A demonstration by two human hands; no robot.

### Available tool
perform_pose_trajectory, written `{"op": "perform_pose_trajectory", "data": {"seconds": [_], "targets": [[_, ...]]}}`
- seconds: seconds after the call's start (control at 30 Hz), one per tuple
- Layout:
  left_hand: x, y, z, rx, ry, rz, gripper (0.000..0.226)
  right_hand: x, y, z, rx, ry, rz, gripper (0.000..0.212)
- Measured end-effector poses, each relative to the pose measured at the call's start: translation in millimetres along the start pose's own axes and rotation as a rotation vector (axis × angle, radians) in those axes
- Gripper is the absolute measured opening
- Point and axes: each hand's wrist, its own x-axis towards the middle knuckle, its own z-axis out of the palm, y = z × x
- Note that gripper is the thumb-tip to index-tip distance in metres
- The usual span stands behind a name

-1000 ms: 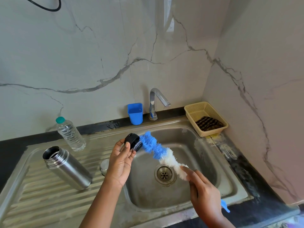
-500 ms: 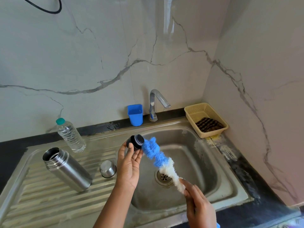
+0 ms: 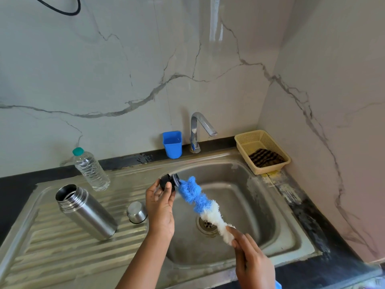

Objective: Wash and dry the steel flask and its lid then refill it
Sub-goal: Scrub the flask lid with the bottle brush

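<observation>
The open steel flask (image 3: 87, 211) lies tilted on the ribbed drainboard (image 3: 52, 253), mouth toward the back left. A small steel cap (image 3: 136, 212) stands upside down beside it. My left hand (image 3: 160, 205) pinches the black inner lid (image 3: 167, 181) above the sink's left rim. My right hand (image 3: 253, 263) grips the handle end of a blue and white bottle brush (image 3: 200, 202). The brush's blue tip presses against the lid's underside.
A steel sink basin (image 3: 245, 197) with a drain (image 3: 207, 224) lies under the brush. At the back stand a tap (image 3: 198, 130), a blue cup (image 3: 172, 144) and a water bottle (image 3: 90, 168). A yellow basket (image 3: 261, 140) holds a dark cloth.
My left hand lifted the lid slightly up and turned it in the fingers. The brush followed, its tip staying against the lid. My right hand slid down and right.
</observation>
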Motion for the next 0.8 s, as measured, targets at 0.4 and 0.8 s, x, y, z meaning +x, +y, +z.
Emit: {"op": "perform_pose_trajectory", "data": {"seconds": [0.4,0.8], "targets": [[-7,-15,-7,0.207,-0.039,0.050,0.037,13,6,-8,-0.196,0.109,-0.159,0.047],[-8,-9,-4,0.265,-0.037,0.044,0.038,14,25,-13,-0.278,0.114,-0.294,0.050]]}}
